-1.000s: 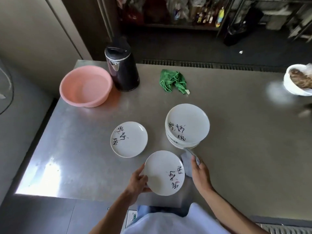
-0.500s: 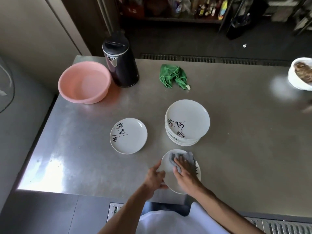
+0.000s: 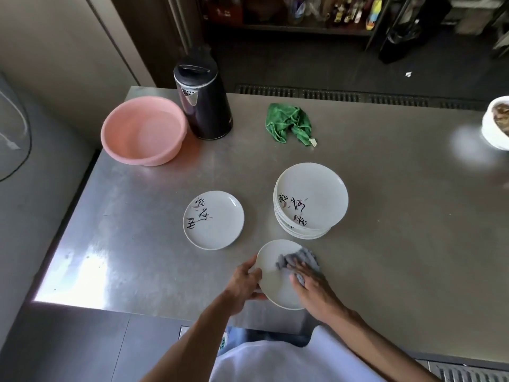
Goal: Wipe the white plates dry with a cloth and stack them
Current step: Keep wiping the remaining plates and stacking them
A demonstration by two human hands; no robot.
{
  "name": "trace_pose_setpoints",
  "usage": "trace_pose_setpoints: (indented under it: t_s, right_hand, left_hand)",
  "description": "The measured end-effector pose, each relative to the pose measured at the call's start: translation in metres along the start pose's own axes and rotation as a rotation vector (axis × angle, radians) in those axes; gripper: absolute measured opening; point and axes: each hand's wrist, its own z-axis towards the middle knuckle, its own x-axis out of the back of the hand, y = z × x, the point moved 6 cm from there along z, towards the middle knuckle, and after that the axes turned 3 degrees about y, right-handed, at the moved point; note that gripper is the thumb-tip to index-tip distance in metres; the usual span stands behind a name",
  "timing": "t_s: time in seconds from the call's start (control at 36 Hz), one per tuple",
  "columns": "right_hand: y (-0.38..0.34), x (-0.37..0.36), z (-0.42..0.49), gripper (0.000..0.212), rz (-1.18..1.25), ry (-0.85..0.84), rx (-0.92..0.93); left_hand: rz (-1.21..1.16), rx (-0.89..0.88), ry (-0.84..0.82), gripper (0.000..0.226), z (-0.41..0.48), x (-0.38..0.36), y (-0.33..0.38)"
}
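White round plate (image 3: 271,274), at the near edge of the steel worktop (image 3: 385,216), is gripped by its rim in the left hand (image 3: 245,282), evidently to steady it. The right hand (image 3: 311,285), fingers flat, presses a crumpled grey cloth (image 3: 300,259) onto its face. A stack of matching plates (image 3: 311,199) stands just behind, within reach.

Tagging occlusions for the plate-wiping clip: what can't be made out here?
Head view only.
Held plate: right half hidden under grey cloth and right hand.
Plate stack: count unclear, top plate covers lower ones.
White bowl: cut off by right edge, contents blurred.
Shelf bottles: too small and dim to read.
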Motion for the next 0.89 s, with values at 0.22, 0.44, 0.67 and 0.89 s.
trace_pose_setpoints:
  t_s: [0.22, 0.44, 0.67, 0.89]
  right_hand:
    - [-0.017, -0.037, 0.022, 0.046, 0.117, -0.386, -0.119]
    - [-0.01, 0.0, -0.004, 0.039, 0.0, -0.285, 0.017]
    - [-0.015, -0.026, 0.033, 0.049, -0.01, -0.217, -0.172]
    - [-0.022, -0.047, 0.027, 0.052, -0.077, -0.336, -0.045]
  left_hand:
    - [-0.017, -0.004, 0.002, 0.041, -0.001, 0.002, 0.004]
    - [-0.025, -0.022, 0.022, 0.048, 0.0, 0.019, 0.005]
    - [0.03, -0.049, -0.036, 0.049, -0.005, 0.006, 0.014]
    - [0.016, -0.055, -0.039, 0.042, -0.011, 0.007, 0.007]
